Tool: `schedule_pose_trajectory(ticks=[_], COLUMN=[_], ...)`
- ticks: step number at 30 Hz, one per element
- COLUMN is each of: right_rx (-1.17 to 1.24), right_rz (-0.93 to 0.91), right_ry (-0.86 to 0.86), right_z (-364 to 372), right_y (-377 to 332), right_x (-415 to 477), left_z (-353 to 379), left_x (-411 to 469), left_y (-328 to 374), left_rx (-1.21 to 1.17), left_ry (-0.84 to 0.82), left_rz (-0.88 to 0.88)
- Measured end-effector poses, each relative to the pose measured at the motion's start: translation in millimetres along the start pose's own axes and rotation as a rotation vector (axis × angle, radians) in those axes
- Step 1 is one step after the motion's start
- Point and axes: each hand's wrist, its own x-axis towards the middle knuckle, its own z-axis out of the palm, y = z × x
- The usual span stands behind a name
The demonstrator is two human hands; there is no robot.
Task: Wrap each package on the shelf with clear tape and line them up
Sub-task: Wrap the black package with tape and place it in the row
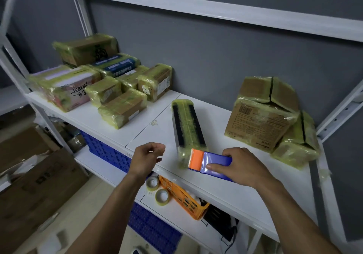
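At right grip's point(242, 167) dispenser point(213, 162) tip lies the package point(186, 124).

From where I stand, only the arms and hands of the person can be seen. The left forearm point(110, 206) and the right forearm point(290, 208) are bare along all the length that shows, slim and smooth, and each becomes narrow at the wrist. The left hand point(146, 158) and the right hand point(243, 165) are bare also. The right thumb point(216, 167) has a short-cut nail. Toward the lower edge the right forearm looks a little blurred.
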Motion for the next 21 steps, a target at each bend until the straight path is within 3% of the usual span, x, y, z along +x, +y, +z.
schedule_pose_trajectory(ticks=[6, 14, 21], right_rx=[-0.026, -0.151, -0.179], right_rz=[0.009, 0.026, 0.104], right_ry=[0.123, 0.144, 0.029], right_z=[5, 6, 10], right_y=[-19, -31, -32], right_x=[2, 11, 25], left_z=[9, 21, 38], left_x=[8, 10, 25], left_y=[-23, -40, -50], left_rx=[-0.031, -0.043, 0.004], left_ry=[0.098, 0.201, 0.2], left_rz=[-0.045, -0.022, -0.09])
